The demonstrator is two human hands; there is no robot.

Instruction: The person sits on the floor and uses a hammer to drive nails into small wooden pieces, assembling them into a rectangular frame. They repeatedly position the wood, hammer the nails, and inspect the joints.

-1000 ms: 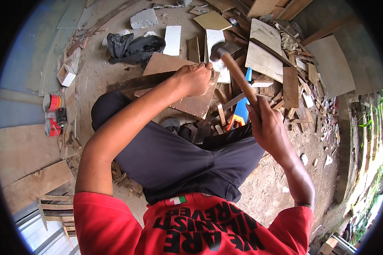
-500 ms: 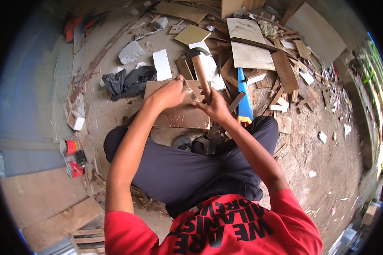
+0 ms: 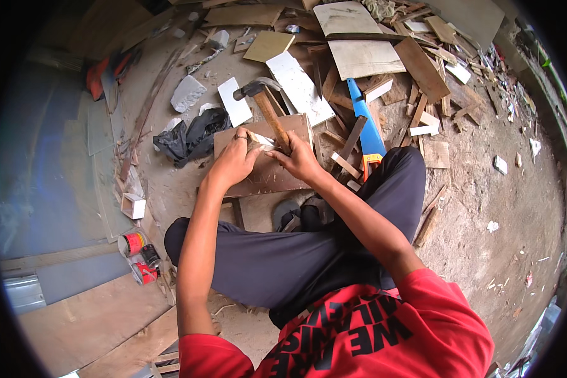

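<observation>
Wooden-handled hammer (image 3: pixel 266 107) over flat brown board (image 3: pixel 264 176)

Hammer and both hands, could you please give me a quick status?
Right hand gripping hammer by its wooden handle. Left hand pinching small wood strip on the brown board. Blue handsaw lies just right, apart.

Count: one hammer (image 3: pixel 266 104), wooden handle. One blue handsaw (image 3: pixel 366 126). Two red cans (image 3: pixel 138 257). One black cloth (image 3: pixel 192 135). One small white box (image 3: pixel 133 205). Wood offcuts: many, uncounted.
</observation>
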